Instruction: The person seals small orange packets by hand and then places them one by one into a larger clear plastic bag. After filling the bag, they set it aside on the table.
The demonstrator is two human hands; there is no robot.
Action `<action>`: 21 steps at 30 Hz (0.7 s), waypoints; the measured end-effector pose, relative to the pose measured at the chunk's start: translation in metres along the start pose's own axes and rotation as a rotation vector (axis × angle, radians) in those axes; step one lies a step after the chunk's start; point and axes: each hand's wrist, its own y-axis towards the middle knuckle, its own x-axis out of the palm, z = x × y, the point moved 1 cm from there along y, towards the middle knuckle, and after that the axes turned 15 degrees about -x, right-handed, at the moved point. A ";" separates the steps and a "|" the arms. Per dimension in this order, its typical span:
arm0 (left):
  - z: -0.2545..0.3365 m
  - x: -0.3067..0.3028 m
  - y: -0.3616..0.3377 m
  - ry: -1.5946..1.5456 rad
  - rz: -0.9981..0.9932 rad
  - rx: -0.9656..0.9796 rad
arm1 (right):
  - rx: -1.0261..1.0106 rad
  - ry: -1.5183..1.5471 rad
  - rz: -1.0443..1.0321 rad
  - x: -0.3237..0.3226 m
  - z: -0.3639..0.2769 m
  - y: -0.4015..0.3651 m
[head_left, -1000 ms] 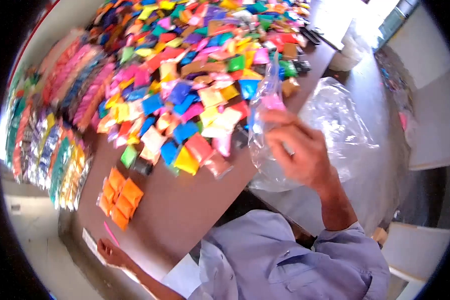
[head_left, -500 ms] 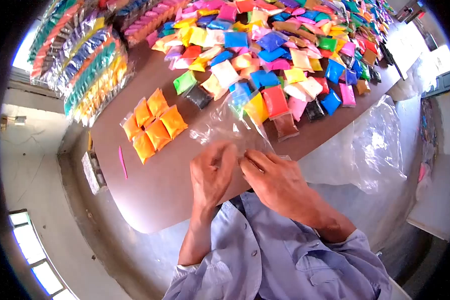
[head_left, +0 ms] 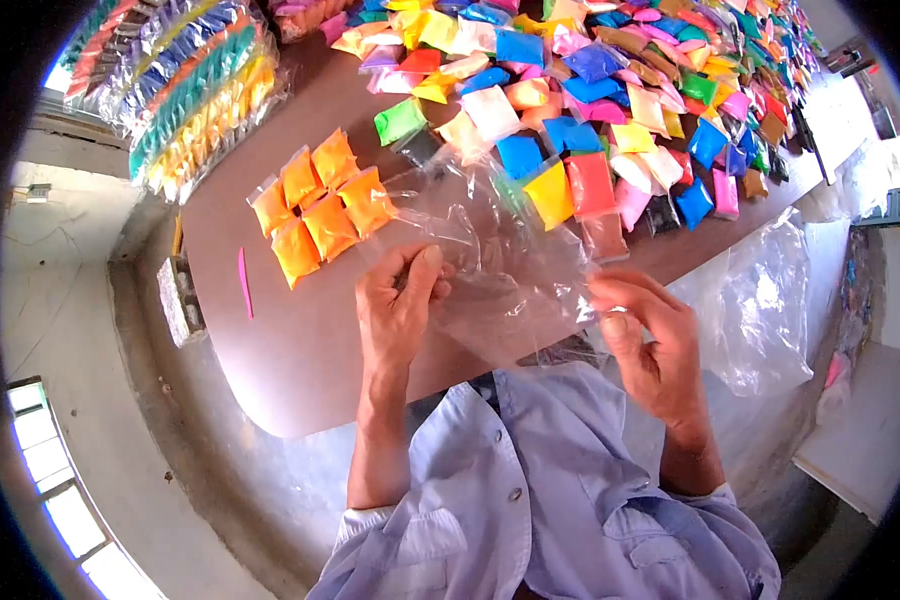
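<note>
A clear plastic bag [head_left: 515, 285] stretches between my two hands over the table's near edge. My left hand [head_left: 398, 300] pinches its left side, thumb against curled fingers. At the other side, my right hand [head_left: 650, 345] grips the bag between thumb and fingers. Several orange packets [head_left: 328, 226] lie in a small cluster on the table, just beyond my left hand. Through and behind the clear film show a yellow packet [head_left: 550, 196], a red packet [head_left: 592, 184] and a partly covered black packet [head_left: 419, 148].
A big heap of colourful packets [head_left: 610, 100] covers the far part of the brown table [head_left: 300, 345]. Bundled packets in clear wrap [head_left: 205, 110] stand at the far left. A pink stick [head_left: 244, 283] lies near the left edge. More clear plastic [head_left: 765, 310] hangs off the right side.
My hands were close together at the bag and have moved apart, my right hand going right. The bag is now spread wide between them. The view has shifted slightly.
</note>
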 end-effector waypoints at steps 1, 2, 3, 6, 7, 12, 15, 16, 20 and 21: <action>-0.002 0.000 0.001 -0.029 -0.021 0.019 | -0.137 -0.087 -0.005 -0.002 0.002 -0.002; -0.004 0.000 0.002 -0.058 -0.042 0.038 | -0.136 -0.086 -0.006 -0.002 0.001 -0.002; -0.004 0.000 0.002 -0.057 -0.042 0.035 | -0.124 -0.233 0.116 -0.002 -0.005 0.001; -0.003 0.002 0.003 -0.058 -0.040 0.057 | -0.091 -0.333 0.230 -0.003 -0.011 0.010; -0.002 0.003 0.003 -0.064 -0.021 0.044 | -0.110 -0.284 0.198 0.002 -0.010 0.012; -0.002 0.007 0.006 -0.128 0.017 0.037 | -0.112 -0.434 0.016 0.029 0.023 -0.001; -0.008 0.006 0.010 -0.137 -0.009 0.045 | -0.060 -0.410 0.070 0.038 0.044 -0.009; -0.010 0.006 0.011 -0.137 -0.003 0.033 | -0.033 -0.377 0.120 0.039 0.048 -0.009; -0.006 0.006 0.007 -0.096 0.066 -0.031 | -0.033 -0.310 0.262 0.030 0.043 0.002; -0.005 0.006 0.006 -0.097 0.064 -0.030 | -0.062 -0.353 0.296 0.027 0.042 0.004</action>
